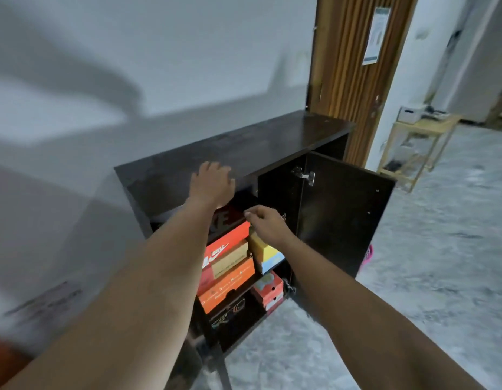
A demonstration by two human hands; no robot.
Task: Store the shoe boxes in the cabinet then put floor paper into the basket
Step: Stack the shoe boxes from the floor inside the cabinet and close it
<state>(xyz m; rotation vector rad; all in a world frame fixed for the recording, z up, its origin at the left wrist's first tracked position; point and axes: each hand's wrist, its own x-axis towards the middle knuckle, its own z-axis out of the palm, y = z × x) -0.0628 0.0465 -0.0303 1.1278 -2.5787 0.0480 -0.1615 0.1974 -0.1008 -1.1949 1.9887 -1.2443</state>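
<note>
A dark brown cabinet (272, 142) stands against the white wall with its right door (345, 215) swung open. Inside, several shoe boxes are stacked: a black box (233, 212) on top, an orange box (224, 249) under it, a yellow and blue box (265, 254) to the right, and a small red box (268, 291) on the lower shelf. My left hand (211, 184) rests flat on the cabinet's front top edge, fingers spread. My right hand (268, 223) hovers at the top of the yellow box, fingers curled; whether it grips anything is unclear.
A wooden slatted door (353, 66) stands behind the cabinet. A light wooden shelf unit (412, 153) is at the right by the wall. Something pink (367, 256) peeks out behind the open door. Grey marbled floor (427, 277) spreads to the right.
</note>
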